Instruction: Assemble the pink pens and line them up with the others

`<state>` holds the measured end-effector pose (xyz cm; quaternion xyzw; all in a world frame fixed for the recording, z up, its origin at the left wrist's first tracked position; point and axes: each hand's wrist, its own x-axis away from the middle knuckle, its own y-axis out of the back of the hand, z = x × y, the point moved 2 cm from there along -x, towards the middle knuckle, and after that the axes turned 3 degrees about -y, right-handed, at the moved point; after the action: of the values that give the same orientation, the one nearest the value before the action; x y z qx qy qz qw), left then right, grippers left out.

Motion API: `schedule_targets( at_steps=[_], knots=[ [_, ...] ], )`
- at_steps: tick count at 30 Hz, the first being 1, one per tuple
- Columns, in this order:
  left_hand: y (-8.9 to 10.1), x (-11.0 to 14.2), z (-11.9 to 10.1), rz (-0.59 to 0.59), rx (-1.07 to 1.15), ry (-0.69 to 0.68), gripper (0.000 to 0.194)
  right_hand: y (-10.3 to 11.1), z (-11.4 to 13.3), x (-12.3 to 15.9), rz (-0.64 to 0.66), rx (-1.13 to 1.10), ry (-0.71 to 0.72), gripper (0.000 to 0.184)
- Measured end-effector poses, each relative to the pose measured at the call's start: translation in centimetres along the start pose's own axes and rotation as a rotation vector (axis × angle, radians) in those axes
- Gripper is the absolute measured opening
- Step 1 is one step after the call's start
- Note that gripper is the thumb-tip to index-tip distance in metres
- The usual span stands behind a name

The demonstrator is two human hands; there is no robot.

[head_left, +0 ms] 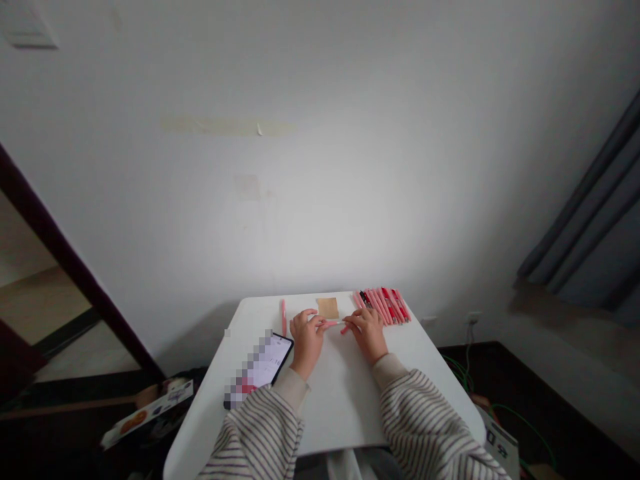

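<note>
Over the middle of the white table (340, 407), a slim pink and white pen (330, 324) is stretched level between my two hands. My left hand (306, 340) pinches its pink end. At the whitish end, the fingertips of my right hand (369, 335) are closed on it. A short pink piece (345, 330) shows just under my right fingertips; whether it is held or lies on the table I cannot tell. Just beyond the hands lies a tan square of paper (328, 307). One pink pen (283, 316) lies apart, left of my left hand.
A row of several pink, red and black pens (383, 307) lies at the back right of the table. A phone (265, 363) with a lit screen rests by my left forearm. The wall (320, 200) stands behind the table, and a grey curtain (590, 220) hangs at the right.
</note>
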<state>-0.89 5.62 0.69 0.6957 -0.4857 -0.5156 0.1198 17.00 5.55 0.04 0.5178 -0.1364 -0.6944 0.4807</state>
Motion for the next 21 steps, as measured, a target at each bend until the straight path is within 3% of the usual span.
schedule_targets(
  at_steps=[4,10,16,21],
  knots=[
    [-0.3,0.0,0.3,-0.024,0.001,0.005,0.018,-0.3,-0.4,0.0,-0.006,0.007,-0.013,0.016],
    [-0.4,-0.1,0.8,-0.062,-0.005,0.020,0.019,-0.3,-1.0,-0.2,-0.036,0.095,-0.085,0.039],
    [0.4,-0.1,0.5,-0.048,-0.042,0.044,0.017,0.3,-0.4,0.0,-0.005,0.135,-0.051,0.017],
    [0.7,-0.1,0.3,-0.040,-0.056,0.054,0.016,0.3,0.2,0.2,0.031,0.157,0.010,0.014]
  ],
)
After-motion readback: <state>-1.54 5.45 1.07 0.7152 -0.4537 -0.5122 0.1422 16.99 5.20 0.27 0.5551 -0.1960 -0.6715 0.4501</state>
